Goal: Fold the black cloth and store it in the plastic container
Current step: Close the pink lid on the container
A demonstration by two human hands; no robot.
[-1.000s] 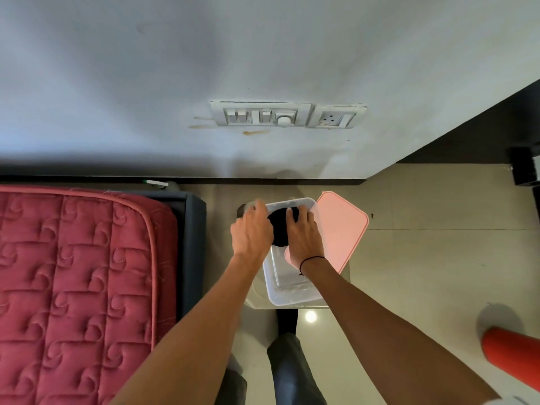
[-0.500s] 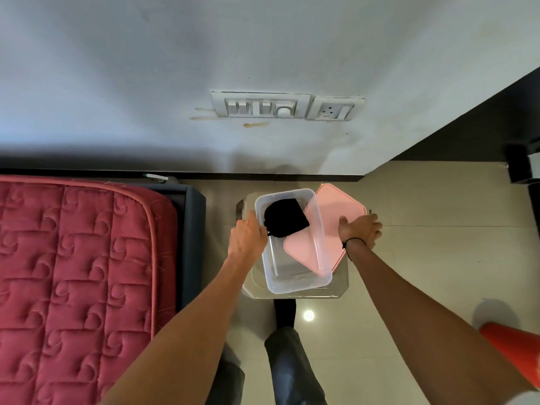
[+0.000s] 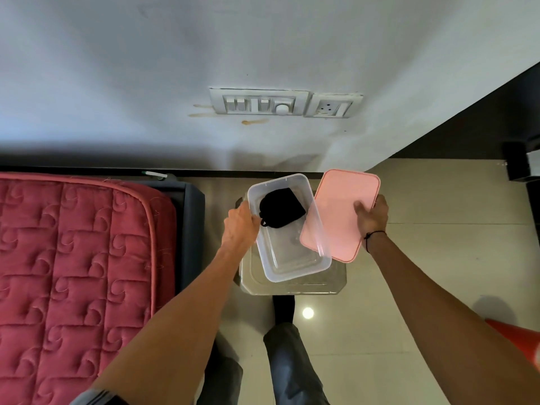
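A folded black cloth (image 3: 281,211) lies in the far end of a clear plastic container (image 3: 292,268), which sits on a small stool (image 3: 336,283). My left hand (image 3: 240,226) grips the container's left rim. My right hand (image 3: 373,219) holds a pink lid (image 3: 336,217) by its right edge, tilted and lifted, with its left edge overlapping the container's right wall.
A red quilted mattress (image 3: 73,273) on a dark frame stands at the left, close to the stool. A wall with a switch panel (image 3: 260,102) is straight ahead. A dark cabinet (image 3: 496,121) fills the upper right. An orange object (image 3: 514,337) lies on the floor at the right.
Both hands left the cloth inside the container. My left hand moved to the container's rim, and my right hand took the pink lid and lifted it to the right.
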